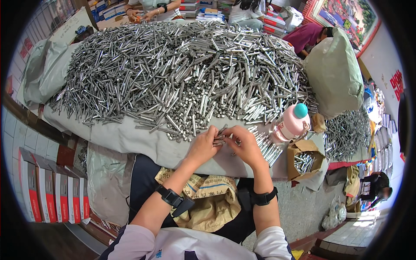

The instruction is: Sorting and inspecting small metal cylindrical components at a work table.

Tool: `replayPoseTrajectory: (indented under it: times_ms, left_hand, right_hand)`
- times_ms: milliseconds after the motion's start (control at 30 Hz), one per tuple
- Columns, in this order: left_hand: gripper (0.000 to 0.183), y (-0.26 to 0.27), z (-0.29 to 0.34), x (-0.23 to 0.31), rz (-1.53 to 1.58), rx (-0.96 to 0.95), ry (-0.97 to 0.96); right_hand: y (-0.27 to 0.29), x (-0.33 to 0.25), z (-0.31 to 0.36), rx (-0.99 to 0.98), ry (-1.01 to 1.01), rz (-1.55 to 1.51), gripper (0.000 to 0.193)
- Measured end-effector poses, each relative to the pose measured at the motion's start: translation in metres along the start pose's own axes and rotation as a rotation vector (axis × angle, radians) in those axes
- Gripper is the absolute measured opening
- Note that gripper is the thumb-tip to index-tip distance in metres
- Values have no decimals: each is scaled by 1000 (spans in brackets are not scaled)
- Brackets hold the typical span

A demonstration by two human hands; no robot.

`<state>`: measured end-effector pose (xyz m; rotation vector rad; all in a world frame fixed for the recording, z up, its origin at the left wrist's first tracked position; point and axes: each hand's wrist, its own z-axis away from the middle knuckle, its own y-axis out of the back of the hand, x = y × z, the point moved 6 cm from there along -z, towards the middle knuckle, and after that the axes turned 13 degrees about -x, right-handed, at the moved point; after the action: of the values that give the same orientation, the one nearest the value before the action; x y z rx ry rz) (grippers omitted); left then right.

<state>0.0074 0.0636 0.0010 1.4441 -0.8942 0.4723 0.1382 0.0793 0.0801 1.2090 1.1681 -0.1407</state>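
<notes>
My left hand [205, 145] is closed around a few slim metal tubes [220, 138], whose ends stick out between thumb and fingers. Close beside it, my right hand [245, 146] curls with thumb and fingertips drawn together at the tubes; what it pinches is too small to make out. Both hands are over the near edge of a cloth-covered table [143, 141]. A huge heap of silvery metal tubes [173, 73] covers the table beyond them. Short metal pieces [190, 115] lie at the heap's near side. Right of my right hand, longer metal rods [266, 147] lie in rows.
A pink bottle with a teal cap [291, 123] and an open cardboard box of metal pieces [305, 160] stand at the right. A stuffed pale sack [336, 73] leans behind them. Red-and-grey boxes [50, 188] stand at lower left. Other people [158, 8] work across the table.
</notes>
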Motion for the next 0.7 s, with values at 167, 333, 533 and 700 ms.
replayPoseTrajectory:
  times_ms: [167, 333, 533, 700]
  left_hand:
    - [41, -1, -1, 2, 0, -15, 31]
    - [42, 1, 0, 3, -2, 13, -4]
    - [43, 1, 0, 3, 1, -15, 45]
    - [43, 0, 0, 1, 0, -7, 32]
  right_hand:
    - [-7, 15, 0, -70, -137, 400, 12]
    - [-2, 2, 0, 67, 69, 19, 13]
    - [3, 5, 3, 5, -70, 272, 16]
    - [-1, -1, 1, 127, 154, 59, 25]
